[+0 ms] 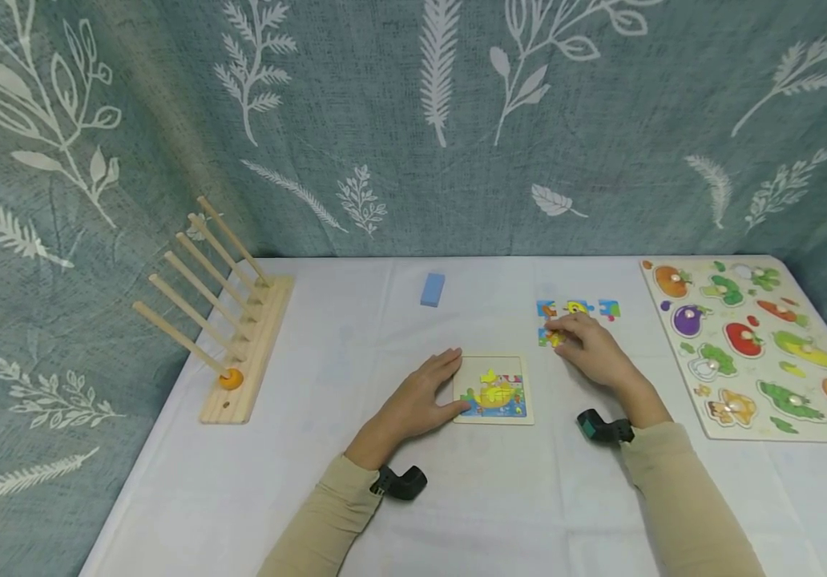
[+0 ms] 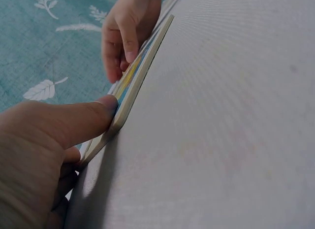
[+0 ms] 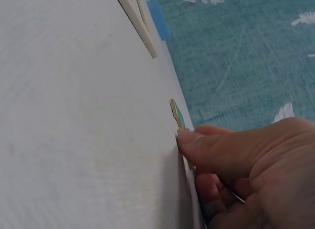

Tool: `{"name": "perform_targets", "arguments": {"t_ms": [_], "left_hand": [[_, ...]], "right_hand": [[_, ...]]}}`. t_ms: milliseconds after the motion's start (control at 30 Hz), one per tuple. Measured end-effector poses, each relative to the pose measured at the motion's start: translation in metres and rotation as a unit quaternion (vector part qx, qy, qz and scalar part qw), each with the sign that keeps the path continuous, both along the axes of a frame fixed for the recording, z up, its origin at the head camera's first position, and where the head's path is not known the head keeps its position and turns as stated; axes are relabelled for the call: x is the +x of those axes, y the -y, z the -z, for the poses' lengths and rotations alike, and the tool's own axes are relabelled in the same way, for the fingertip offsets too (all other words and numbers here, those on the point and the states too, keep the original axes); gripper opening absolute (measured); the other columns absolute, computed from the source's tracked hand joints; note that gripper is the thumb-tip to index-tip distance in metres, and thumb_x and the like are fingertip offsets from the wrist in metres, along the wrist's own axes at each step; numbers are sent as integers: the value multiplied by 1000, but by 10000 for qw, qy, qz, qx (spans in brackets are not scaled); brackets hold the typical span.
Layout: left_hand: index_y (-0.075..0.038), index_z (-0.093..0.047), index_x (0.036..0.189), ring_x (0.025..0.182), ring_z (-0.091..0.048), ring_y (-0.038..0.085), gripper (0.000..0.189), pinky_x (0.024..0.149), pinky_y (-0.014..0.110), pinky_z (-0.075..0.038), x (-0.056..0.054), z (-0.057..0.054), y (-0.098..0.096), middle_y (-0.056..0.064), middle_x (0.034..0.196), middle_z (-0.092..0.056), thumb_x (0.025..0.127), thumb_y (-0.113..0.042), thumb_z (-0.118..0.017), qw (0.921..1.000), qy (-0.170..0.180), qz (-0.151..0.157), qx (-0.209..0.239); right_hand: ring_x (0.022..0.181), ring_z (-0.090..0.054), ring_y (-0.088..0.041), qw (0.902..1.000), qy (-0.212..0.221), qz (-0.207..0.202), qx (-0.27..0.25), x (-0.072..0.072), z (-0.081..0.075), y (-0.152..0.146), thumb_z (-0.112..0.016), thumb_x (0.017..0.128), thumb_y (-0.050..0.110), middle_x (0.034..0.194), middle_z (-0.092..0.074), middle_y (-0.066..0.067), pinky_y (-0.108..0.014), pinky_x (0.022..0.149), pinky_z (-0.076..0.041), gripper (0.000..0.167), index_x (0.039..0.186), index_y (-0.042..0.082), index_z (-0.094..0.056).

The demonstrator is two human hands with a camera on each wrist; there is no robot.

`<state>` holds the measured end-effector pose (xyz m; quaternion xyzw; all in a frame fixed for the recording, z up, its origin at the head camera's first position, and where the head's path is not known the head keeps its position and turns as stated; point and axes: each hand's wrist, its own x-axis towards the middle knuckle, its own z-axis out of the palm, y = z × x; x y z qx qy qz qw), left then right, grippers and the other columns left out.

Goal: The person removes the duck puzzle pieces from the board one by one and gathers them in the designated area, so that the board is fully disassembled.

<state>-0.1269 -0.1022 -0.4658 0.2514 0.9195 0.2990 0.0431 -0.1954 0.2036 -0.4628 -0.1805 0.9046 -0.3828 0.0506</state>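
Observation:
A square wooden puzzle board (image 1: 493,421) lies on the table, partly filled with pieces that form a yellow duck on blue water. My left hand (image 1: 417,405) holds its left side. In the left wrist view, the thumb (image 2: 93,118) lies on the board's edge, with the other fingers partly hidden below. Beyond the board's right side, my right hand (image 1: 594,353) pinches a jigsaw piece (image 1: 553,338) at the table surface. The right wrist view shows the thumb (image 3: 194,143) on that thin piece. Behind this hand lie several loose pieces (image 1: 609,308).
On the left stands a wooden peg rack (image 1: 269,340) with upright rods and an orange bead (image 1: 231,379). A blue block (image 1: 432,289) lies near the table's back edge. A large vegetable knob puzzle (image 1: 745,385) occupies the right side. A patterned curtain (image 1: 385,120) hangs behind.

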Motion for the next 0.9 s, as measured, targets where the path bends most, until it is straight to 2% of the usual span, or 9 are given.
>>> {"name": "perform_targets", "arguments": {"t_ms": [367, 600, 900], "left_hand": [[3, -40, 141, 141, -31, 28, 74, 118, 41, -26, 0, 0, -1, 13, 151, -36, 85, -36, -70, 9999, 117, -16, 73], [4, -41, 140, 141, -32, 28, 74, 119, 40, -25, 0, 0, 0, 14, 150, -37, 84, -35, -70, 9999, 45, 23, 116], [3, -41, 141, 141, -31, 28, 73, 118, 41, -26, 0, -1, -1, 13, 151, -36, 85, -35, -69, 9999, 98, 0, 113]], "right_hand": [[128, -45, -39, 9970, 547, 320, -442, 4, -6, 0, -60, 92, 9, 138, -47, -21, -53, 108, -38, 50, 138, -1, -44], [124, -49, -39, 9944, 597, -59, -868, 11, -15, 11, -62, 91, 9, 136, -50, -22, -52, 105, -40, 49, 135, -3, -46], [120, -52, -36, 9961, 158, -594, -626, 19, -16, 30, -67, 88, 10, 131, -55, -18, -50, 104, -42, 47, 131, -2, -51]]}}
